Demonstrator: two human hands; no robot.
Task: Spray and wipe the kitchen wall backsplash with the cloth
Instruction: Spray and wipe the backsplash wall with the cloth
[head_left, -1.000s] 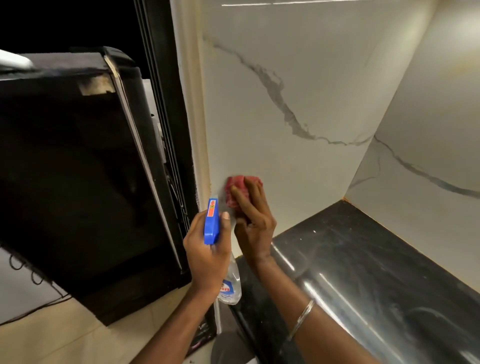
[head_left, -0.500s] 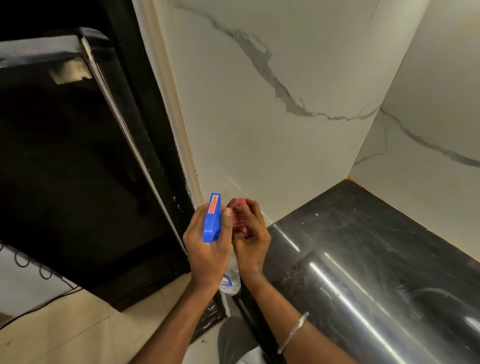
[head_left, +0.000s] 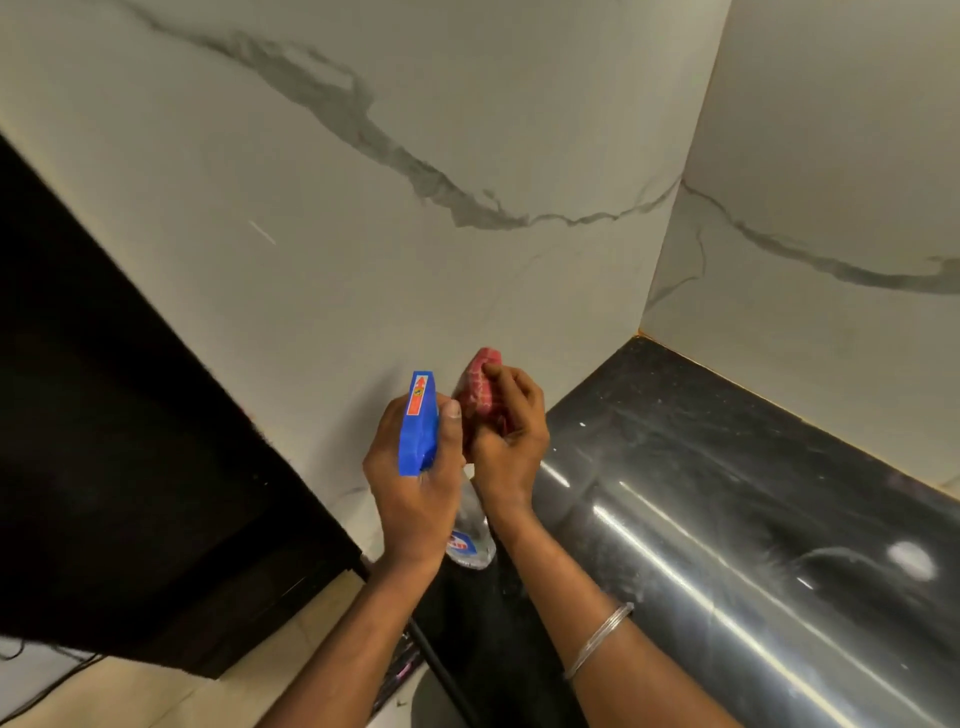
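Note:
My left hand (head_left: 410, 483) grips a clear spray bottle (head_left: 470, 540) by its blue trigger head (head_left: 418, 423), nozzle pointing up toward the white marble backsplash (head_left: 363, 270). Right beside it, my right hand (head_left: 511, 441) holds a bunched red cloth (head_left: 480, 387) with curled fingers, close to the lower part of the wall. Whether the cloth touches the wall cannot be told. A metal bangle sits on my right forearm.
A glossy black countertop (head_left: 727, 519) runs along the right, meeting a second marble wall (head_left: 831, 208) at the corner. A large black appliance (head_left: 130, 441) stands at the left against the wall's edge. Beige floor tiles and a cable show at the lower left.
My right hand has come off the wall with the cloth and drawn it in beside the bottle. The view has swung right, so more wall and less of the black appliance show.

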